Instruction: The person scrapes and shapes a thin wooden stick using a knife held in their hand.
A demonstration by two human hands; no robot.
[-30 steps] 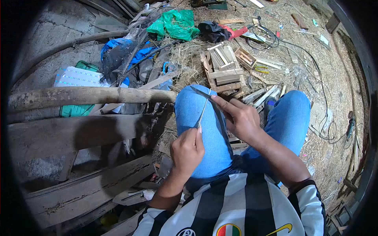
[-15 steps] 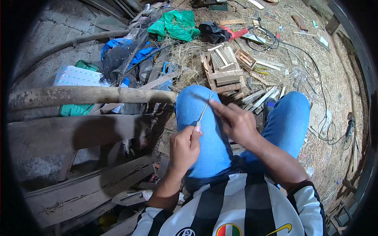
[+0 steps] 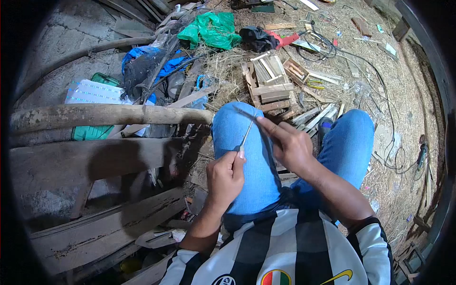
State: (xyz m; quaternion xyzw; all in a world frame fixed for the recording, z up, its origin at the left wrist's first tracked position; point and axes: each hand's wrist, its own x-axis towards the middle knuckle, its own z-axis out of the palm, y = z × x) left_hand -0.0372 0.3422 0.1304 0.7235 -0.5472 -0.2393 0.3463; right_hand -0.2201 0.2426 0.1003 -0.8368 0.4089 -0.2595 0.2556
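Observation:
My left hand [image 3: 225,176] is closed, thumb uppermost, around the pale handle of a thin metal rod-like tool [image 3: 246,136]. Its slender shaft points up and away from me over my left knee. In my right hand [image 3: 293,148], closed with the index finger extended along it, is a dark, narrow, file-like strip [image 3: 245,113]. This strip crosses the tool near its tip, and the two appear to touch. The strip's far end lies over the jeans [image 3: 251,190]; its near end is hidden in my fingers.
Wooden slats [image 3: 273,90] and a small wooden box [image 3: 295,72] lie beyond my knees. A wooden pole [image 3: 109,118] runs in from the left. Further off are a green plastic bag [image 3: 211,31], a red-handled item [image 3: 286,40] and a black cable [image 3: 375,71].
My right hand has shifted slightly right and towards me. The dark strip, blurred before, now shows clearly across the tool's tip. My left hand has barely moved.

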